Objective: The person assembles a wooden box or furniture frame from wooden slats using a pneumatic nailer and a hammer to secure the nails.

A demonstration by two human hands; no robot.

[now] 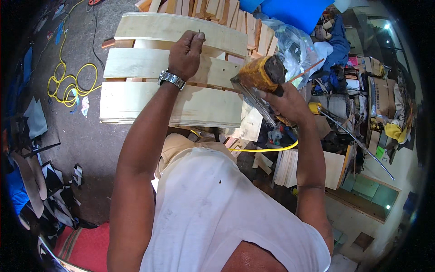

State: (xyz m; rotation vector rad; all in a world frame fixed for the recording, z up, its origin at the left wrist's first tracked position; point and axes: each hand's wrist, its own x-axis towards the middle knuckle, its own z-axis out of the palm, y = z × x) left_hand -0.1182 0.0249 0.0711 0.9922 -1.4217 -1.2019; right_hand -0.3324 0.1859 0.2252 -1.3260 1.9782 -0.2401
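Note:
Three pale plywood slats lie side by side in front of me: a far slat (149, 28), a middle slat (133, 62) and a near slat (167, 103). Narrow gaps part them, with wood strips showing beneath. My left hand (185, 53) is closed in a fist over the far and middle slats, thumb uppermost. A tiny dark tip shows by the thumb; what the fingers hold is hidden. My right hand (292, 105) grips a worn yellow nail gun (259, 76), its metal magazine slanting down at the right ends of the slats.
Cut wood strips (260, 34) are heaped beyond the slats, beside a clear plastic bag (294, 47). A yellow hose (63, 77) coils on the floor at left. Stacked boards (312, 167) and a long metal rod (358, 143) are at right. Red cloth (86, 247) lies lower left.

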